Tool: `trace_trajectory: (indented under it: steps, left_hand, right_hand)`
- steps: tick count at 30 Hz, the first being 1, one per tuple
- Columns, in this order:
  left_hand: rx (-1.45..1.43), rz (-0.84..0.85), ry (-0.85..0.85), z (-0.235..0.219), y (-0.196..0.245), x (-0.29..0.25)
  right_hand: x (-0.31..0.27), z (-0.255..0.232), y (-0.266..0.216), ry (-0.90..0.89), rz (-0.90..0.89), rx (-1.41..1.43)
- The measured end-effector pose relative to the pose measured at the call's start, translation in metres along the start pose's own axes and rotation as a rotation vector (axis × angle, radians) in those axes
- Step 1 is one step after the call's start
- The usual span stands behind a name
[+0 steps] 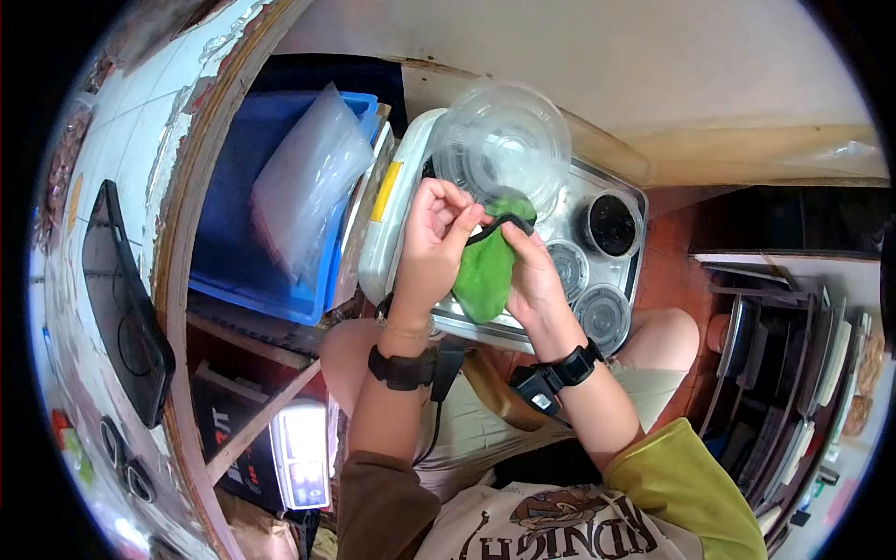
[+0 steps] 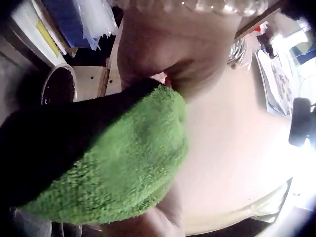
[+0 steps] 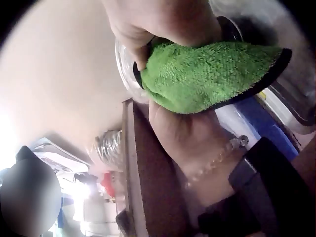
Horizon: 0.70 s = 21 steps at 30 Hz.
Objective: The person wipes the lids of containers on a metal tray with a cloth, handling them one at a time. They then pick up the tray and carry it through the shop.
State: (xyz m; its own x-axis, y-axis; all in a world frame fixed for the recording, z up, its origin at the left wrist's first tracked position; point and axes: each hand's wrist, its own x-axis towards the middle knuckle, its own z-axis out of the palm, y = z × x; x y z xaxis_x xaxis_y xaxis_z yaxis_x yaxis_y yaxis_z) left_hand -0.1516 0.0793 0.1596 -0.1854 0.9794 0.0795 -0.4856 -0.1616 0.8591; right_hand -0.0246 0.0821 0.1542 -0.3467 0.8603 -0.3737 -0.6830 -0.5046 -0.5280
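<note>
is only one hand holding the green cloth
No, in the head view the left hand and the right hand both hold the green cloth.

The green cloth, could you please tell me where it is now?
In the head view, the green cloth is near the centre, held between the left hand and right hand, over the metal tray.

Brown sleeve [image 1: 383,504], green sleeve [image 1: 686,485] (black wristbands [image 1: 397,370])

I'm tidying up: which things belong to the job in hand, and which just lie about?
Likely in the job:
- fuzzy green cloth with black edging
- left hand and right hand, gripping it

Probably just lying about:
- clear plastic bag
- blue plastic bin
</note>
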Motion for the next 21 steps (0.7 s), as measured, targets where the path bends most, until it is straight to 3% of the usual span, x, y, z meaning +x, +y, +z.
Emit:
trace_trajectory:
  steps: [6, 14, 18, 21]
  left_hand:
    - [0.016, -0.012, -0.133, -0.006, -0.007, 0.001]
    - [-0.044, -0.171, -0.035, -0.023, 0.005, 0.004]
    - [-0.074, -0.218, -0.004, -0.029, 0.013, 0.005]
    - [-0.154, -0.203, -0.005, -0.026, 0.017, 0.002]
  right_hand:
    - [0.004, -0.003, -0.004, 0.136, 0.0, 0.002]
    - [0.004, -0.017, -0.033, 0.205, -0.009, -0.046]
    - [0.001, -0.02, -0.038, 0.179, -0.073, -0.114]
    - [-0.01, -0.01, -0.036, 0.167, -0.274, -0.259]
